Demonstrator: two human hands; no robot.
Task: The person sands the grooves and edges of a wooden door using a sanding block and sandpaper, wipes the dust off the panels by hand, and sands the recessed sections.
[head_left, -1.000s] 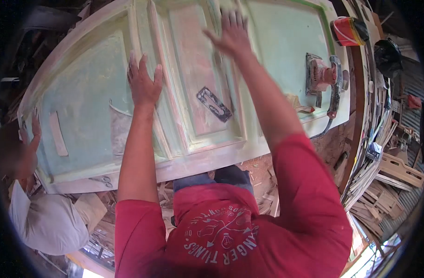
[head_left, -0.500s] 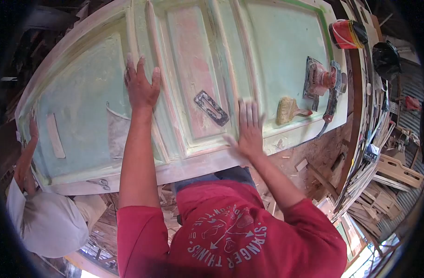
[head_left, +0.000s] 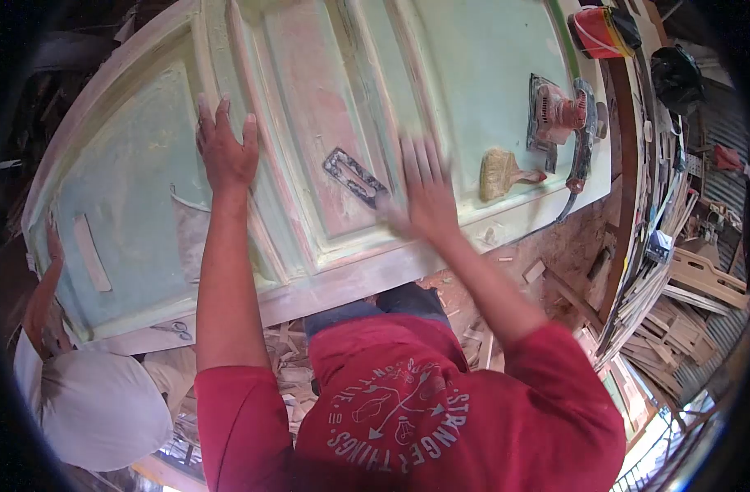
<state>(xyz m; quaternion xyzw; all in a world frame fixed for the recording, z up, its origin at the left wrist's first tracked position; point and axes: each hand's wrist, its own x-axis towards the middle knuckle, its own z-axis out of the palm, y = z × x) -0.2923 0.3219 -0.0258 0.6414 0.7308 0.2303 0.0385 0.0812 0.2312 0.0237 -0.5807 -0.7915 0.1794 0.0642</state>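
A pale-green molded panel point(head_left: 477, 78) spans the space before a person in a red shirt point(head_left: 490, 402). The left hand point(head_left: 228, 157) rests on it, fingers extended and empty; the right hand point(head_left: 430, 195), blurred, fingers straight and empty, is toward the near edge between a black-framed float point(head_left: 348, 185) and a paintbrush point(head_left: 499, 175).

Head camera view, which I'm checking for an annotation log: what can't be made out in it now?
Right hand: the head view blurs its thumb, so contact with the slotted tool can't be told.
Panelled door: its far side is cut off by the head view's top edge.
Power sander: its cord drops out of sight at the door's near edge in the head view.
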